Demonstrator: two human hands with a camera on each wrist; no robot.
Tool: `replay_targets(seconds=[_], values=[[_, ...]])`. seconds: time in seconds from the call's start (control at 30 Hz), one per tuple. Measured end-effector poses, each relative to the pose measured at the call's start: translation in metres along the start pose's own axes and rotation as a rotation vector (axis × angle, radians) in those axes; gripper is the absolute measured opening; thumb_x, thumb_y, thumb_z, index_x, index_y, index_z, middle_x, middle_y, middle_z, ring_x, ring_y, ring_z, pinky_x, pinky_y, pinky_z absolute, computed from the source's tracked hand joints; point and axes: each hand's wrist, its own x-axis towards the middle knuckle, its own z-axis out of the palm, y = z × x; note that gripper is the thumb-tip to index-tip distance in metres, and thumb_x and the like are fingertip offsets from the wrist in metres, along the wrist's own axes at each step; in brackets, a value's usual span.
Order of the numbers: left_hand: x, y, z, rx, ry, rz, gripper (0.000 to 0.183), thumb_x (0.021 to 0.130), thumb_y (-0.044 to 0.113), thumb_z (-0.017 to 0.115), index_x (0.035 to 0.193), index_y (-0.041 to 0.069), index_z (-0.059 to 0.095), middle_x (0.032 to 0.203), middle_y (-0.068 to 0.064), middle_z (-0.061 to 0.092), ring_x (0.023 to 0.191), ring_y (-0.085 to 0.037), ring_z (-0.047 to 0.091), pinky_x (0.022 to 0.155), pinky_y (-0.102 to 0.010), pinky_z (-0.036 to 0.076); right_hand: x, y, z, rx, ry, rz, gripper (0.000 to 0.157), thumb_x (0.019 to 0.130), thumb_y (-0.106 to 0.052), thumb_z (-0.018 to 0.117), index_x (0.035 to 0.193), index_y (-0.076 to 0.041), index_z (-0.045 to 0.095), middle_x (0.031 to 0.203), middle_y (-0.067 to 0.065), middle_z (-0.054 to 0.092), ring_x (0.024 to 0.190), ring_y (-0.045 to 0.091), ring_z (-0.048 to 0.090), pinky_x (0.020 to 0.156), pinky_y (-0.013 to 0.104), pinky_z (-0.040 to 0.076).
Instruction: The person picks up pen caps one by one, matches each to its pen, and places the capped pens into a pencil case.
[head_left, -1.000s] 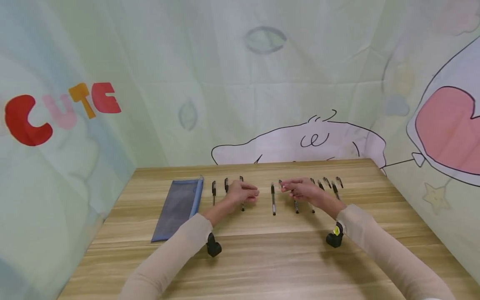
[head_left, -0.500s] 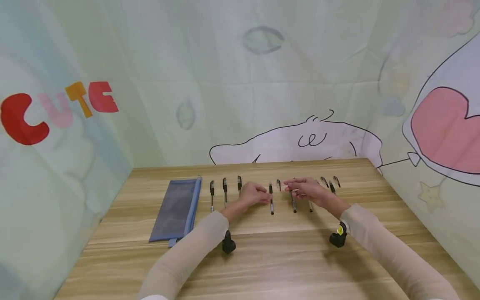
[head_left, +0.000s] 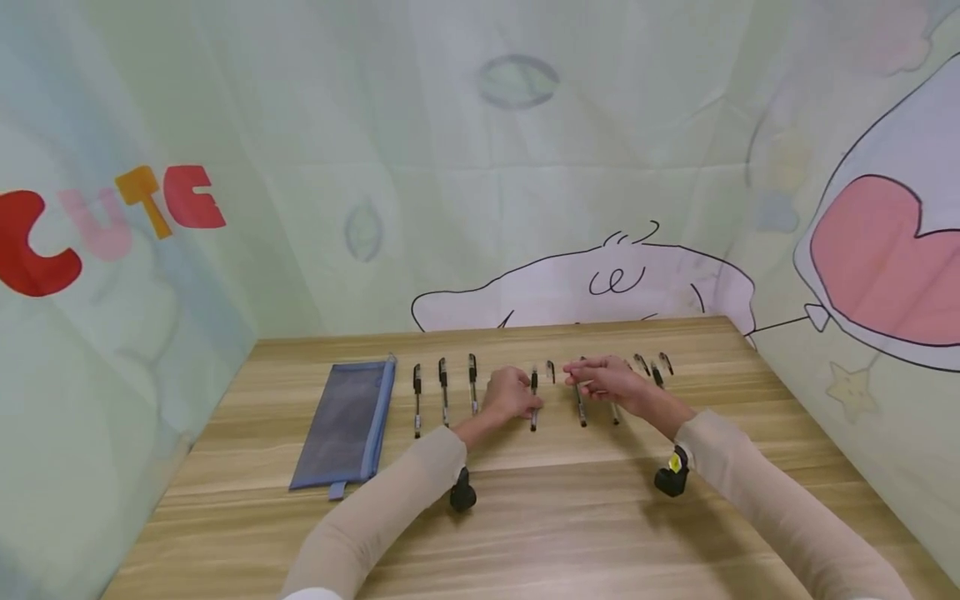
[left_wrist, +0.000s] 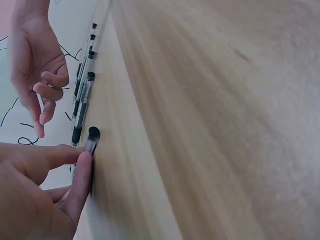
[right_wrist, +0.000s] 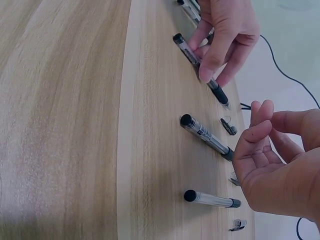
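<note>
Pale green cartoon cloth (head_left: pixel 420 125) hung behind a wood-grain table (head_left: pixel 540 525); directions read from the head view. Left hand (head_left: pixel 510 393) held an uncapped pen (head_left: pixel 534 383) in a narrow pinch, thumb and fingers on the barrel, dark grip toward 12 o'clock. A loose cap (head_left: pixel 551 371) lay at 2 o'clock from that hand. Right hand (head_left: pixel 611 379), at 3 o'clock, was relaxed, fingers loosely bent near a second pen (right_wrist: pixel 204 133). Three capped pens (head_left: pixel 443 377) lay at 9 o'clock, a blue mesh pouch (head_left: pixel 341 425) beyond them.

On the table (head_left: pixel 570 517), a pouch (head_left: pixel 341 425) lies left of three pens (head_left: pixel 443 372); further right lie more pens (head_left: pixel 581 408), loose caps (head_left: pixel 551 372) behind.
</note>
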Motion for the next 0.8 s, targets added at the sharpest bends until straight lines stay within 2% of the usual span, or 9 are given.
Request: replay_targets(seconds=[0.1,0.17,0.23,0.37,0.47,0.67,0.8], values=[[-0.001,-0.002,-0.001,0.004,0.01,-0.012,0.038,0.081,0.002,0.083,0.115,-0.009,0.071,0.092,-0.021,0.078,0.053,-0.012,0.069,0.052,-0.022,0.059,0.0,0.0,0.001,-0.004,0.002,-0.006,0.044,0.106,-0.017,0.054,0.145,0.005,0.051,0.1,-0.004,0.075,0.073,0.003,0.061,0.065,0.018,0.049],[-0.001,-0.003,-0.003,-0.015,0.013,-0.024,0.031,0.082,0.002,0.081,0.11,-0.007,0.074,0.089,-0.02,0.078,0.052,-0.012,0.069,0.051,-0.022,0.059,0.001,0.001,0.001,-0.004,0.001,-0.011,0.044,0.107,-0.017,0.054,0.145,0.005,0.051,0.101,-0.004,0.075,0.073,0.003,0.061,0.065,0.018,0.049],[-0.002,-0.005,-0.006,-0.075,0.007,-0.055,0.026,0.082,0.001,0.079,0.107,-0.006,0.075,0.087,-0.018,0.078,0.051,-0.011,0.067,0.051,-0.023,0.059,0.001,0.0,0.002,-0.001,0.005,-0.011,0.045,0.107,-0.018,0.054,0.145,0.005,0.051,0.101,-0.005,0.075,0.075,0.003,0.061,0.065,0.019,0.05],[-0.008,-0.007,-0.015,-0.228,0.0,-0.12,0.025,0.085,0.0,0.075,0.109,-0.007,0.073,0.085,-0.018,0.077,0.052,-0.009,0.064,0.054,-0.024,0.061,0.003,-0.004,0.006,0.027,0.022,-0.002,0.044,0.107,-0.017,0.055,0.145,0.005,0.051,0.114,0.007,0.074,0.074,0.004,0.062,0.067,0.017,0.053],[-0.014,-0.01,-0.024,-0.307,-0.001,-0.136,0.028,0.087,0.0,0.072,0.113,-0.007,0.071,0.087,-0.018,0.076,0.055,-0.009,0.065,0.055,-0.024,0.061,0.008,-0.006,0.01,0.058,0.052,-0.002,0.044,0.105,-0.014,0.056,0.144,0.006,0.051,0.124,0.016,0.071,0.071,0.003,0.063,0.065,0.015,0.054],[-0.025,-0.016,-0.038,-0.42,-0.035,-0.175,0.033,0.091,0.003,0.07,0.123,-0.005,0.066,0.098,-0.016,0.074,0.069,-0.012,0.069,0.067,-0.027,0.064,0.021,-0.004,0.022,0.065,0.129,-0.022,0.041,0.105,-0.012,0.058,0.14,0.007,0.055,0.11,0.009,0.075,0.069,0.004,0.062,0.061,0.014,0.053],[-0.032,-0.017,-0.045,-0.472,-0.052,-0.198,0.035,0.095,0.005,0.068,0.128,-0.004,0.064,0.106,-0.017,0.072,0.077,-0.014,0.07,0.076,-0.03,0.065,0.03,0.0,0.029,0.035,0.179,-0.038,0.037,0.105,-0.012,0.057,0.136,0.007,0.058,0.108,0.013,0.075,0.068,0.005,0.063,0.06,0.015,0.053]])
